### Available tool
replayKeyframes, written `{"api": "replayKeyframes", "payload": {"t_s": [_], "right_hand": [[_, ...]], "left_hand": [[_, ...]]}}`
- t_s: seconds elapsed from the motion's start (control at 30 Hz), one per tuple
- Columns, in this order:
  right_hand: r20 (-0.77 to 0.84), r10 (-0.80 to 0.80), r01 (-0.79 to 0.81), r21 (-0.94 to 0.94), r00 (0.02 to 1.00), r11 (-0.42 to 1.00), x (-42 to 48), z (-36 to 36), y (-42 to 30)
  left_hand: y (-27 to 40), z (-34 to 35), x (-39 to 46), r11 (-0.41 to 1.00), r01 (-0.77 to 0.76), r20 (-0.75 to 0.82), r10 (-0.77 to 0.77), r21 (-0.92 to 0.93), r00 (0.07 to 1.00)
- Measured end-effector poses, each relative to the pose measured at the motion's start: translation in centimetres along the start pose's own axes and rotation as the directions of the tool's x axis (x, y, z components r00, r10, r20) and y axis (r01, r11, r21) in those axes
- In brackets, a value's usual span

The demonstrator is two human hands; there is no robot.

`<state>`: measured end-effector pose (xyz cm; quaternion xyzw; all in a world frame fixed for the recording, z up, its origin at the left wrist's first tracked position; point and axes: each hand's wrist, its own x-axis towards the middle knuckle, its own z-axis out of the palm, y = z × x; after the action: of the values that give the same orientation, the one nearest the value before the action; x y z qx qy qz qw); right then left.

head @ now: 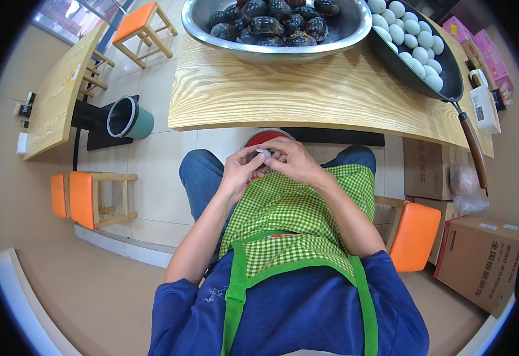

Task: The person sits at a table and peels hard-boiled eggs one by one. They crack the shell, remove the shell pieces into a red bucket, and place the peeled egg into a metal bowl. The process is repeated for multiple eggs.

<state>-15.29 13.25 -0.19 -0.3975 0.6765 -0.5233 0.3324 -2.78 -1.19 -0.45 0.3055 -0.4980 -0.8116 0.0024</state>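
Between my knees, both hands meet around a pale-shelled egg [264,152], partly hidden by the fingers. My left hand [240,168] grips it from the left, its thumb against the shell. From the other side, the fingers and thumb of my right hand [296,161] hold it too. Whether any shell is off cannot be made out. Beneath the hands is a red container [266,135], mostly covered by them. On the table beyond, a steel bowl [281,52] holds several dark, glossy peeled preserved eggs [264,26]. A black frying pan [450,84] beside it contains several whole pale eggs [419,54].
The wooden table's [286,98] edge runs just beyond my knees. The pan's wooden handle [472,147] sticks out past that edge. A green bin [141,122] stands on the floor at left, near orange stools [81,200]. Cardboard boxes [477,262] are stacked at right.
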Motion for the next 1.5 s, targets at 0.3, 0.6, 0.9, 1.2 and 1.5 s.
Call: {"api": "replayKeyframes", "payload": {"t_s": [0.3,0.6,0.9,1.2,1.5], "right_hand": [[-0.05,-0.137,0.128,-0.149,0.989,0.98,-0.3,0.2,-0.8],[-0.136,-0.251,0.197,-0.323,0.958,0.926,-0.7,1.2,-1.0],[-0.213,-0.296,0.185,-0.424,0.931,0.887,-1.1,1.9,-1.0],[-0.33,-0.196,0.069,-0.358,0.923,0.931,-1.6,2.6,-1.7],[-0.398,-0.239,0.086,-0.366,0.886,0.927,-1.5,3.1,0.2]], "left_hand": [[0.2,0.1,-0.6,0.994,-0.014,0.011,0.013,0.11,1.0],[-0.3,1.0,-0.4,0.981,-0.124,-0.039,0.131,0.148,0.991],[-0.1,1.5,-0.5,0.974,-0.116,-0.068,0.131,0.197,0.989],[-0.2,1.6,-0.4,0.976,-0.095,-0.069,0.11,0.195,0.992],[-1.3,0.9,0.0,0.951,-0.189,0.057,0.18,0.243,0.982]]}}
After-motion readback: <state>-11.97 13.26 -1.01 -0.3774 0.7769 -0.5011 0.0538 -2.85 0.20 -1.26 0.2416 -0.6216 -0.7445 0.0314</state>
